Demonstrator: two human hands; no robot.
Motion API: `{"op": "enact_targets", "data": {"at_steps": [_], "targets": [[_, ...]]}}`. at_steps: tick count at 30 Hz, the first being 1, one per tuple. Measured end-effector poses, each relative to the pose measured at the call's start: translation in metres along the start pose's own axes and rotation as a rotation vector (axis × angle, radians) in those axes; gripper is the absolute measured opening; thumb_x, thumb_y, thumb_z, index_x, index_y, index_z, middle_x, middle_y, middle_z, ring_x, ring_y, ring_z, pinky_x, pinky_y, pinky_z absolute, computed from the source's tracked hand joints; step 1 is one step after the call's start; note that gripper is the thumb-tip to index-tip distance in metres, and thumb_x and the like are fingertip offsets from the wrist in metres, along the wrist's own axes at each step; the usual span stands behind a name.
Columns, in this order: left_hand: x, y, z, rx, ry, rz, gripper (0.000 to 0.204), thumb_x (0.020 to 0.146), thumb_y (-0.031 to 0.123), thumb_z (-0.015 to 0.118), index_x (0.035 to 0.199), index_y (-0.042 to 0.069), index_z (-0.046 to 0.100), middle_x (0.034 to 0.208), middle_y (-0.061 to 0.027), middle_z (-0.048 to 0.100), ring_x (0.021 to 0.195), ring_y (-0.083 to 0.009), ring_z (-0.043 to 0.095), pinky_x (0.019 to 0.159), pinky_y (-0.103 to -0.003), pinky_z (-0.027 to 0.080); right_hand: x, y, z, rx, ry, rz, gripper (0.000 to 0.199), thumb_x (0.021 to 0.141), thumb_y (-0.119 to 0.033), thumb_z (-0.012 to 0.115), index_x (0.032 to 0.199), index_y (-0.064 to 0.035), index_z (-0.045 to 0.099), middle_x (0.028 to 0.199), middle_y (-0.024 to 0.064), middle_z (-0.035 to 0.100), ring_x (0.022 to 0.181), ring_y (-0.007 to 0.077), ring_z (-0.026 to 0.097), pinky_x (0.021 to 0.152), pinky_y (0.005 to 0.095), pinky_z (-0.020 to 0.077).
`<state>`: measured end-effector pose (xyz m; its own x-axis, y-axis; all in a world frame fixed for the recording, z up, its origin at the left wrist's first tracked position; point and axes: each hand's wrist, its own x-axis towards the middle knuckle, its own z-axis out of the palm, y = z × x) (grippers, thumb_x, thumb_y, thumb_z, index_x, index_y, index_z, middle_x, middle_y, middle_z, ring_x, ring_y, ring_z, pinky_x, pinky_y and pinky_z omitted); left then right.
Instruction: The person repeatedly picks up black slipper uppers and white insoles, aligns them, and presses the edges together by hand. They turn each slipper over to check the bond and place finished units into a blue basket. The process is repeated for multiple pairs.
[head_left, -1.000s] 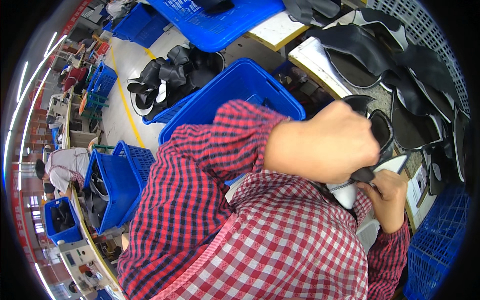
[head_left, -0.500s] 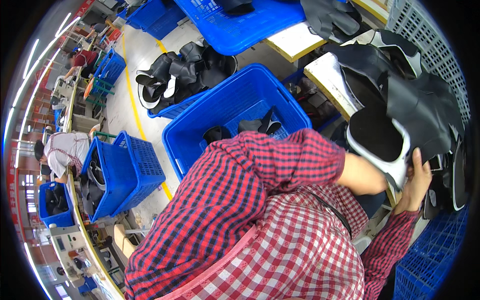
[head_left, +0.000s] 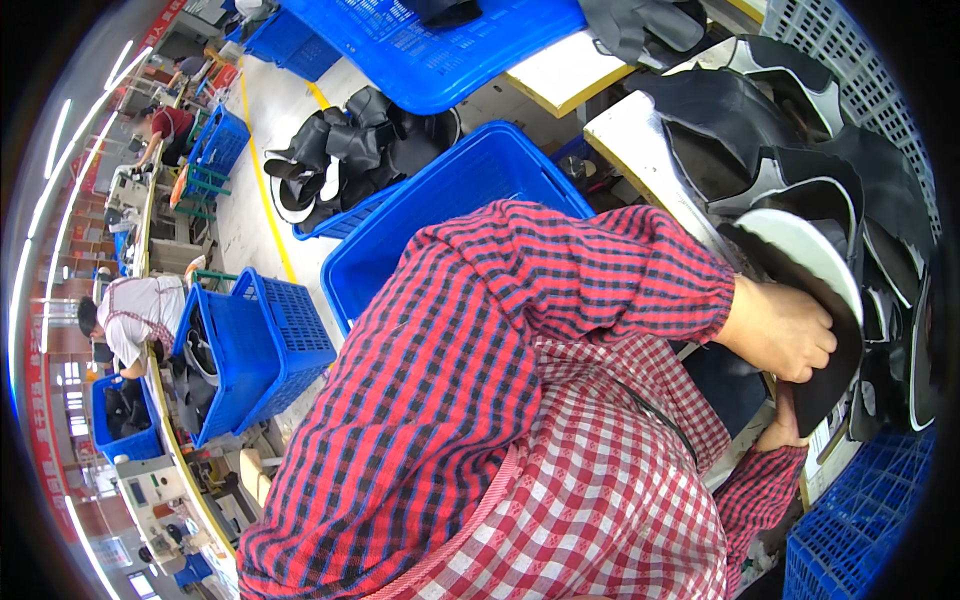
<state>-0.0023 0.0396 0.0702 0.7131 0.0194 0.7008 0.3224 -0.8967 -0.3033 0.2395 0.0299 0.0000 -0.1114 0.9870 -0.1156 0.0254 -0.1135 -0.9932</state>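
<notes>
At the right, both my hands are on a black shoe upper (head_left: pixel 840 345) with a white lined edge, tilted on its side above the worktable (head_left: pixel 635 140). My left hand (head_left: pixel 785 330) reaches across with fingers curled over the upper's dark side. My right hand (head_left: pixel 782 425) is closed round its lower end, thumb pointing up; the other fingers are behind the piece. Beyond my hands, several black uppers with white edges (head_left: pixel 815 190) lie overlapping on the table.
Left of the table stands a large blue basket (head_left: pixel 350 270), partly covered by my sleeve. Another basket heaped with black uppers (head_left: pixel 360 145) is behind it. Blue crates (head_left: pixel 860 530) are below right; a grey crate (head_left: pixel 850 60) is far right. Coworkers sit at machines far left.
The upper has turned, so its white lining now faces up. My left hand has come from behind it into view; my right hand has moved lower and left.
</notes>
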Motion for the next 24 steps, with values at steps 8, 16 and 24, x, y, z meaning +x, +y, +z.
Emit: {"op": "enact_targets", "data": {"at_steps": [8,16,24], "targets": [[0.029,-0.017,0.018,-0.314,-0.348,-0.370,0.021,0.080,0.019,0.067,0.098,0.008,0.070,0.102,-0.0047,0.064,0.101,-0.0247,0.065,0.072,-0.035,0.058,0.001,-0.022,0.001,-0.544,0.197,-0.529,0.053,0.096,-0.006,0.069,0.146,0.0008,0.051,0.132,0.0178,0.064,0.118,0.0292,0.065,0.106,0.0397,0.0487],[0.041,-0.043,0.016,-0.074,-0.420,-0.583,0.020,0.082,0.011,0.071,0.101,0.011,0.072,0.108,-0.0040,0.067,0.100,-0.0213,0.068,0.076,-0.036,0.057,0.059,-0.043,0.031,0.481,0.198,0.024,0.019,0.096,-0.021,0.078,0.108,-0.0064,0.076,0.099,0.0002,0.075,0.087,0.0071,0.069,0.075,0.0250,0.0540],[-0.017,0.005,0.082,-1.790,0.753,-1.875,0.040,0.103,0.040,0.065,0.124,0.005,0.068,0.105,-0.0050,0.074,0.088,-0.0169,0.073,0.077,-0.029,0.060,0.058,-0.031,0.028,0.581,0.149,-0.132,0.018,0.093,-0.018,0.081,0.106,-0.0057,0.079,0.098,0.0010,0.077,0.086,0.0071,0.067,0.078,0.0232,0.0520]]}}
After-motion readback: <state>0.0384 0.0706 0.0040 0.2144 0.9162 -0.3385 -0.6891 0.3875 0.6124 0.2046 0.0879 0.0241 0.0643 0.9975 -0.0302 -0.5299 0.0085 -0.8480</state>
